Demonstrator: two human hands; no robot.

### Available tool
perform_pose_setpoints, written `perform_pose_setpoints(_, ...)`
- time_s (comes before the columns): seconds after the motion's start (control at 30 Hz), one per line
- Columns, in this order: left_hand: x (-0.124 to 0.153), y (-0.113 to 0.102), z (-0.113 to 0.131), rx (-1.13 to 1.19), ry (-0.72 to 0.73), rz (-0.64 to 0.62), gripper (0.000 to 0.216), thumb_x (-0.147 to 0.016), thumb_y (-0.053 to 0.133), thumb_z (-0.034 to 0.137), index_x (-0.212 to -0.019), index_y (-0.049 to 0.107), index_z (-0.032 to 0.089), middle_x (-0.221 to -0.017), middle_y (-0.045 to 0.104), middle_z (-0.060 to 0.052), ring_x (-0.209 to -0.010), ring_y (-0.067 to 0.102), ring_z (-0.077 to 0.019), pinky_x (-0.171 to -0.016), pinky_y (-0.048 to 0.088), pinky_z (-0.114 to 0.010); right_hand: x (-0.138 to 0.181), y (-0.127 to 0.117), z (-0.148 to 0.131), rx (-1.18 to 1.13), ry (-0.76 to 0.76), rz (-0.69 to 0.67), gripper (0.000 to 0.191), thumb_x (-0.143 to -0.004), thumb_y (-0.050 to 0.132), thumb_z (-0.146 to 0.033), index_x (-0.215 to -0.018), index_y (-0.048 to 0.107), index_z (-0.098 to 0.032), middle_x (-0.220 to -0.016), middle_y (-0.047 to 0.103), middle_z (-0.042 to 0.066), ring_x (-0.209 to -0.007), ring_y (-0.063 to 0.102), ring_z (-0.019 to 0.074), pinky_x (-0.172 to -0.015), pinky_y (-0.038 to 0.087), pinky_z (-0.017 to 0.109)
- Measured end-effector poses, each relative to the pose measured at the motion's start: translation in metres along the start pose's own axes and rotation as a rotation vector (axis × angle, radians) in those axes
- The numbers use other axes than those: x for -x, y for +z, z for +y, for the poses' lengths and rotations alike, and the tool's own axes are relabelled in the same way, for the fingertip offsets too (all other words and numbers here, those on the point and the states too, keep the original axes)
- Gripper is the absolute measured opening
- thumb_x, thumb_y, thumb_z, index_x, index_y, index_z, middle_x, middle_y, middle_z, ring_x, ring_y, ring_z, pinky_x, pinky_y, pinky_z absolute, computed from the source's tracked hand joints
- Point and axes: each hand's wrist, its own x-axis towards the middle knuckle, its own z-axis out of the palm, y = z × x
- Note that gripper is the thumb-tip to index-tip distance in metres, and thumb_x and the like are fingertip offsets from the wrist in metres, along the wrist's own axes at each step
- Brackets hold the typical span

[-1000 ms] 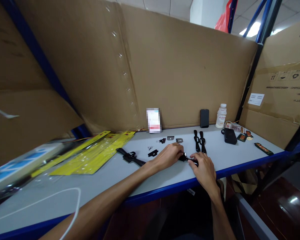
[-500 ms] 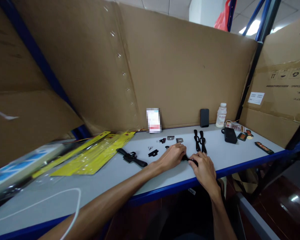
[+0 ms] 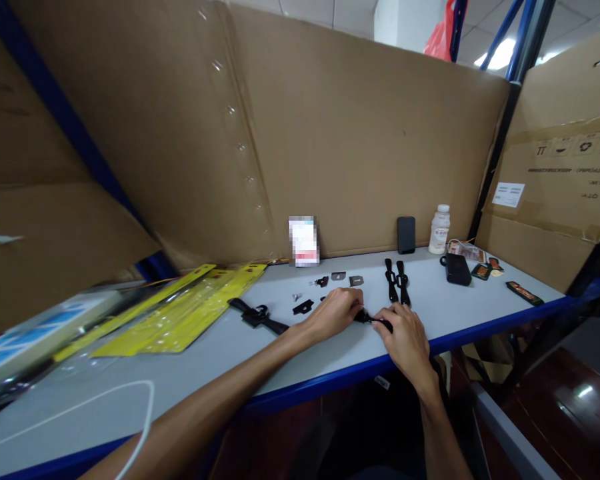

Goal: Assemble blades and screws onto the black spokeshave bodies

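Observation:
A black spokeshave body [image 3: 364,316] lies low over the table's front part, between my two hands. Its near handle is in the closed fingers of my right hand [image 3: 406,335]. My left hand [image 3: 337,312] is closed at its middle, with the fingertips pinched there; any small part between them is hidden. Left of my hands are an assembled-looking black spokeshave [image 3: 258,315] and a black cap plate [image 3: 303,307]. Behind them lie small screws [image 3: 297,297], a dark screw part [image 3: 322,281] and two steel blades [image 3: 339,275]. Two more black spokeshave bodies [image 3: 397,281] lie behind my right hand.
Yellow blister packs [image 3: 180,320] and a long white-blue box [image 3: 50,327] cover the left side. At the back stand a blurred card [image 3: 304,241], a phone [image 3: 406,235] and a bottle [image 3: 440,230]. A black case [image 3: 457,269] lies right. Cardboard walls [image 3: 355,147] enclose the table.
My left hand has shifted slightly at the middle of the spokeshave body, showing more of the black metal between my hands. The right hand keeps its hold. The view has turned slightly.

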Motion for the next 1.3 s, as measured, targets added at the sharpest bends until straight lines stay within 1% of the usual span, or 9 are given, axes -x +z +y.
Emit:
perform_pose_setpoints(0.2, -0.001, -0.009, -0.002, 0.061, -0.091, -0.006, 0.011, -0.082, 0.059, 0.009, -0.077, 0.065, 0.017, -0.068, 0.066, 0.000, -0.062, 0.057, -0.0143, -0.059, 0.034, -0.024, 0.001, -0.003, -0.002, -0.008, 0.001, -0.009, 0.013, -0.096, 0.061, -0.029, -0.100, 0.073, -0.028, -0.103, 0.068, 0.003, -0.102, 0.059, 0.0215, -0.087, 0.040, 0.033)
perform_pose_setpoints(0.4, 0.000, -0.009, -0.001, -0.004, -0.094, -0.005, 0.012, -0.083, 0.057, 0.010, -0.076, 0.064, 0.017, -0.064, 0.062, 0.000, -0.059, 0.055, -0.0145, -0.057, 0.034, -0.025, 0.000, -0.001, 0.000, -0.008, 0.003, -0.005, 0.013, -0.095, 0.061, -0.029, -0.100, 0.073, -0.029, -0.103, 0.068, 0.003, -0.103, 0.059, 0.0218, -0.087, 0.040, 0.033)
perform_pose_setpoints(0.57, 0.003, -0.007, 0.007, -0.319, 0.167, -0.029, 0.017, -0.090, 0.049, 0.007, -0.083, 0.061, 0.015, -0.088, 0.067, -0.009, -0.087, 0.061, -0.0232, -0.071, 0.045, -0.031, 0.000, 0.001, 0.002, -0.007, -0.019, 0.010, 0.013, -0.095, 0.061, -0.029, -0.100, 0.073, -0.028, -0.102, 0.067, 0.003, -0.102, 0.059, 0.0211, -0.088, 0.040, 0.033)
perform_pose_setpoints(0.7, 0.004, -0.007, 0.013, -0.444, 0.274, -0.086, 0.020, -0.091, 0.045, 0.003, -0.085, 0.059, 0.016, -0.090, 0.066, -0.011, -0.090, 0.059, -0.0250, -0.074, 0.047, -0.034, 0.001, -0.001, 0.000, -0.008, -0.010, -0.002, 0.013, -0.095, 0.061, -0.028, -0.099, 0.073, -0.027, -0.102, 0.067, 0.003, -0.102, 0.059, 0.0215, -0.088, 0.040, 0.033)
perform_pose_setpoints(0.83, 0.003, -0.008, 0.008, -0.379, 0.229, -0.053, 0.019, -0.094, 0.046, 0.007, -0.083, 0.058, 0.017, -0.088, 0.066, -0.010, -0.089, 0.060, -0.0239, -0.073, 0.047, -0.033, 0.001, -0.003, -0.001, 0.004, -0.008, -0.018, 0.015, -0.095, 0.060, -0.027, -0.103, 0.072, -0.028, -0.105, 0.067, 0.004, -0.105, 0.059, 0.0224, -0.089, 0.041, 0.033)
perform_pose_setpoints(1.0, 0.001, -0.007, 0.001, -0.259, 0.167, -0.031, 0.015, -0.092, 0.051, 0.009, -0.083, 0.060, 0.017, -0.087, 0.065, -0.008, -0.086, 0.062, -0.0219, -0.073, 0.046, -0.031, -0.006, -0.003, -0.003, 0.014, -0.023, -0.090, 0.042, -0.095, 0.058, -0.028, -0.137, 0.059, -0.025, -0.119, 0.065, 0.008, -0.114, 0.056, 0.0243, -0.097, 0.040, 0.036)
perform_pose_setpoints(1.07, 0.002, -0.008, 0.001, -0.223, 0.137, -0.022, 0.015, -0.091, 0.052, 0.009, -0.082, 0.061, 0.017, -0.085, 0.065, -0.007, -0.082, 0.063, -0.0207, -0.071, 0.046, -0.030, -0.013, -0.003, -0.005, -0.001, -0.060, -0.151, 0.049, -0.094, 0.059, -0.029, -0.143, 0.054, -0.025, -0.122, 0.064, 0.009, -0.115, 0.056, 0.0241, -0.100, 0.039, 0.035)
perform_pose_setpoints(1.17, 0.002, -0.009, -0.001, -0.187, 0.088, -0.004, 0.014, -0.090, 0.053, 0.011, -0.083, 0.063, 0.017, -0.083, 0.066, -0.006, -0.077, 0.063, -0.0198, -0.068, 0.044, -0.029, -0.021, -0.001, -0.008, -0.021, -0.103, -0.207, 0.047, -0.093, 0.060, -0.028, -0.140, 0.056, -0.025, -0.120, 0.065, 0.008, -0.112, 0.058, 0.0226, -0.098, 0.039, 0.033)
perform_pose_setpoints(1.3, -0.001, -0.012, -0.007, -0.155, 0.029, 0.004, 0.014, -0.085, 0.055, 0.008, -0.080, 0.064, 0.017, -0.082, 0.068, -0.005, -0.075, 0.063, -0.0193, -0.065, 0.042, -0.028, -0.025, 0.005, -0.007, -0.054, -0.087, -0.193, 0.035, -0.094, 0.059, -0.028, -0.128, 0.063, -0.026, -0.115, 0.065, 0.006, -0.109, 0.059, 0.0203, -0.094, 0.040, 0.030)
